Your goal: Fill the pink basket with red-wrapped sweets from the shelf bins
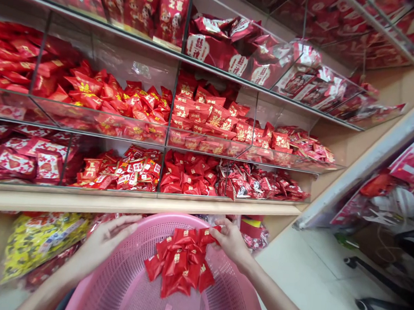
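Note:
A pink plastic basket point(107, 287) with perforated sides stands in front of me. Inside it lies a heap of small red packets point(175, 265) printed with gold characters. With thumb and fingers closed, my right hand point(232, 242) pinches one red packet point(206, 235) at the far right of the heap. At the basket's far left rim is my left hand point(111, 238), fingers stretched out and apart, nothing in its grasp; whether it touches the rim I cannot tell.
Shelves with clear dividers point(169, 110) hold heaps of red packets behind a wooden ledge point(65, 202). Below it lies a bag of yellow-wrapped items point(41, 242). To the right are the tiled floor point(305, 270) and black chair legs with casters point(368, 305).

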{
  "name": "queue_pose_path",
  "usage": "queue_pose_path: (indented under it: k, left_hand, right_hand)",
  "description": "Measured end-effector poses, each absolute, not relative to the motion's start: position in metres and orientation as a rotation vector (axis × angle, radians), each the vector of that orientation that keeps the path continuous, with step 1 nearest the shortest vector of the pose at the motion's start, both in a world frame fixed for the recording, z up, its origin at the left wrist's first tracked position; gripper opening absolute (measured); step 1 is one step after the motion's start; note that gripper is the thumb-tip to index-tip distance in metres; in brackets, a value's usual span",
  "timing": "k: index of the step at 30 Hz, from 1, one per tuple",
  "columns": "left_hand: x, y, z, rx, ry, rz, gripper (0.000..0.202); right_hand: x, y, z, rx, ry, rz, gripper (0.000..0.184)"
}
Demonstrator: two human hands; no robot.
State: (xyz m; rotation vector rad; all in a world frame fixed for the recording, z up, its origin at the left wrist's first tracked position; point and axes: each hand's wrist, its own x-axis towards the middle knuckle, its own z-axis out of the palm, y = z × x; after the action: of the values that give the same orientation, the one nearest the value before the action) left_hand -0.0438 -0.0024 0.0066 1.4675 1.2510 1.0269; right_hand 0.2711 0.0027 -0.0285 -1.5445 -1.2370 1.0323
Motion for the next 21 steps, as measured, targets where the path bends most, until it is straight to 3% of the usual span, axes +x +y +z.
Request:
queue_pose_path:
  k: [11, 16, 21]
  left_hand:
    - [-0.044, -0.001, 0.007, 1.489, 1.234, 1.001, 0.038]
    - [-0.046, 0.001, 0.005, 1.514, 1.241, 0.996, 0.039]
    - [-0.050, 0.000, 0.004, 1.414, 1.216, 0.976, 0.040]
  right_hand:
    - [0.238, 0.007, -0.039, -1.536, -1.232, 1.113, 0.023]
    - [0.243, 0.002, -0.034, -1.722, -1.613, 0.640, 0.015]
    - [0.254, -0.009, -0.014, -1.959, -1.857, 0.191, 0.023]
